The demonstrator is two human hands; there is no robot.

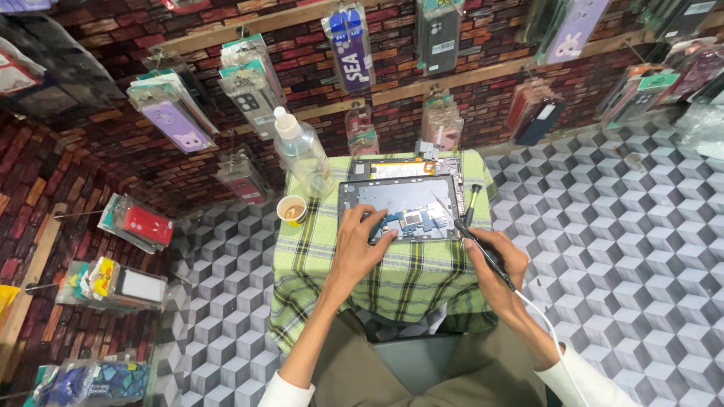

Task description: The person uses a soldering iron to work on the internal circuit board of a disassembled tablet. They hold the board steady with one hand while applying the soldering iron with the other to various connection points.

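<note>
An opened tablet [400, 197] lies back-up on a small table covered with a green plaid cloth [392, 279], its circuit board exposed along the near edge. My left hand [360, 243] rests flat on the tablet's near left corner, fingers spread. My right hand [496, 256] grips a thin black corded tool [471, 237] like a pen; its metal tip points up-left over the tablet's right side. A white cord runs from the tool back along my right forearm.
A second tablet part [403, 166] lies behind the first. A clear plastic bottle [302, 154] and a small paper cup [292, 209] stand at the table's left. A black screwdriver [470, 202] lies at the right edge. Packaged phone cases hang on the brick-pattern wall.
</note>
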